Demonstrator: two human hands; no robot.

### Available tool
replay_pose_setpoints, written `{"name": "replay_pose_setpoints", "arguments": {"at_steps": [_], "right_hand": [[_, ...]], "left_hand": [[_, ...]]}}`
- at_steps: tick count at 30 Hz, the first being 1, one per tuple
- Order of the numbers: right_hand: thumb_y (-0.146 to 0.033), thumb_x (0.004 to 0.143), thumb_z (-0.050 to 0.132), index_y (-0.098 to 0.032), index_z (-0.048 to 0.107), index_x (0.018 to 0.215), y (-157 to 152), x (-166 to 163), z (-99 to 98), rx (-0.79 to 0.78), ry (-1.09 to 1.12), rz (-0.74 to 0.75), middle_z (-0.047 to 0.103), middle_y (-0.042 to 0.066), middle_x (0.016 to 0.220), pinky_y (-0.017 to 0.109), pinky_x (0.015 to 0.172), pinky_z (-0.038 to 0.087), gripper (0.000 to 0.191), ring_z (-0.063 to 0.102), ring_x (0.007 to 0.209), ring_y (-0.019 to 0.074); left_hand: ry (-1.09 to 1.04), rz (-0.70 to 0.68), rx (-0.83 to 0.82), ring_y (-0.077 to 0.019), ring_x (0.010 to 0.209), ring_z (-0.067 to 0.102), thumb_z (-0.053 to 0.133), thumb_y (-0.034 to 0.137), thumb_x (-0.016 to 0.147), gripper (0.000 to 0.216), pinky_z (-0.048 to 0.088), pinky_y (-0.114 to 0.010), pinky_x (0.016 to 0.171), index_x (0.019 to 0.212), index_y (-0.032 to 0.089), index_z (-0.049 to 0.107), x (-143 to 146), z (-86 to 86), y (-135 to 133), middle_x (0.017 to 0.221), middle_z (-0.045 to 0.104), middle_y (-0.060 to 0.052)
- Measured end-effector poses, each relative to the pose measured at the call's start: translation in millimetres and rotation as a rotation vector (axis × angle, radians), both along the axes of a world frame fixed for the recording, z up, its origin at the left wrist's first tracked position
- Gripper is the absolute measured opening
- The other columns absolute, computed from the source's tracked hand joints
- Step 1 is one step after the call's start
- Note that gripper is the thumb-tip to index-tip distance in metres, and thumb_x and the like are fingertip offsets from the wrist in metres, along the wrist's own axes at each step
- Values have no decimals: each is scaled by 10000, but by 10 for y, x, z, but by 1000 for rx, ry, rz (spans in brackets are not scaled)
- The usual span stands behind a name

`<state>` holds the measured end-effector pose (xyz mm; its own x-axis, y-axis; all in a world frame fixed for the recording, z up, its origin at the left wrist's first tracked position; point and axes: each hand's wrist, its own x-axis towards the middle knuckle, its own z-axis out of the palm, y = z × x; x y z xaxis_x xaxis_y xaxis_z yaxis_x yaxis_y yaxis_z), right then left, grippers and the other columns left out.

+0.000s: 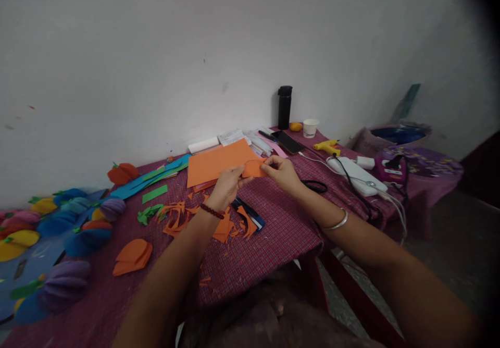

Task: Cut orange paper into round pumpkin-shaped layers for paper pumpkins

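Between my two hands is a small piece of orange paper (253, 169), held above the table. My left hand (228, 184) grips its left end, fingers closed. On the right side, my right hand (282, 172) pinches the other end between thumb and fingertips. Just behind lies a large orange sheet (219, 161). Under my left hand is a dark blue tool (253, 216), partly covered, among orange paper scraps (175, 220). A stack of rounded orange cutouts (133, 256) rests at the left of the scraps.
Several colourful paper pumpkins (88, 236) crowd the left side. Blue paper strips (152, 176) lie behind the scraps. At the back stand a black bottle (285, 107) and a paper cup (310, 128), near a phone (288, 142). A yellow glue gun (327, 147) and white power strip (357, 175) with cables are rightward.
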<state>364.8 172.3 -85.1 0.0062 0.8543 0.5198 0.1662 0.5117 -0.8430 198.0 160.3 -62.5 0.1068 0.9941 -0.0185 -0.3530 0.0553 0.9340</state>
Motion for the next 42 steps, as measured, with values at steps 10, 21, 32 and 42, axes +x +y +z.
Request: {"name": "replay_pose_setpoints", "arguments": {"at_steps": [10,21,32,42], "right_hand": [[-305,724,607,-175,549,649,12,11,-14,9,-24,7,543,-17,626,266,577,366,161,466,582,115],[-309,713,603,-167,552,651,5,16,-7,22,-56,15,542,-15,631,264,582,370,163,465,592,116],[-310,719,593,-172,533,642,-15,8,15,20,-56,-4,528,-21,620,259,570,363,169,455,578,112],[-320,739,600,-180,562,765,39,13,-45,15,-20,-9,562,-16,699,261,606,402,147,497,629,122]], "left_hand": [[22,-29,1,-125,684,646,558,153,839,175,577,-241,674,711,95,661,-15,-1,0,746,690,-77],[21,-2,-11,-151,739,664,538,122,851,187,588,-286,737,728,82,673,-2,24,-28,787,708,-104],[-9,7,12,-165,767,661,577,201,853,161,578,-309,739,785,95,678,3,2,-6,841,705,-109],[18,6,8,-97,558,577,675,112,691,115,539,-249,636,599,89,610,22,-37,0,607,621,-32]]}}
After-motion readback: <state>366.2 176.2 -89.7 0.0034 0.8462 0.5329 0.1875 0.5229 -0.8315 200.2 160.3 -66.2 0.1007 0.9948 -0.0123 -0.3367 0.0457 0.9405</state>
